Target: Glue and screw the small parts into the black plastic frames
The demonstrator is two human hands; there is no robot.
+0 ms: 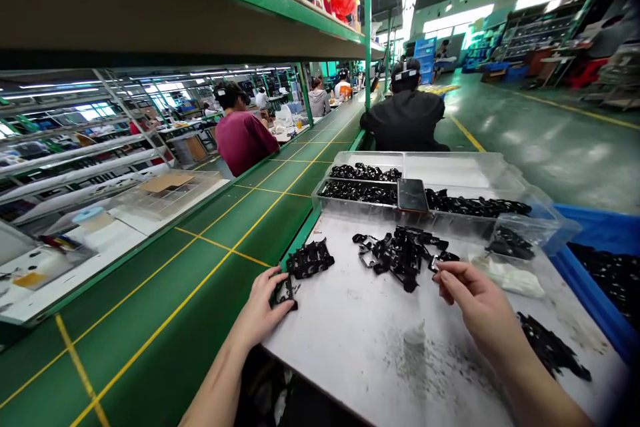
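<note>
at the smudged white tabletop [345,340], hands [263,303] [470,293] grasp angular black pieces [285,290] [434,265], seemingly plastic.

The bench [345,340] is white, freckled in patches with dark grey. The heap of plastic parts [403,250] is black, the bin [590,303] blue. Yellow lines [233,251] form a grid over the green conveyor belt [190,270]. The phone [412,195] is black, its edge perhaps reddish, though too small to judge. One co-worker's top [243,140] is maroon.

Left hand [265,301] palm-down in a curved grip, right hand [467,290] in a fingertip pinch
</note>
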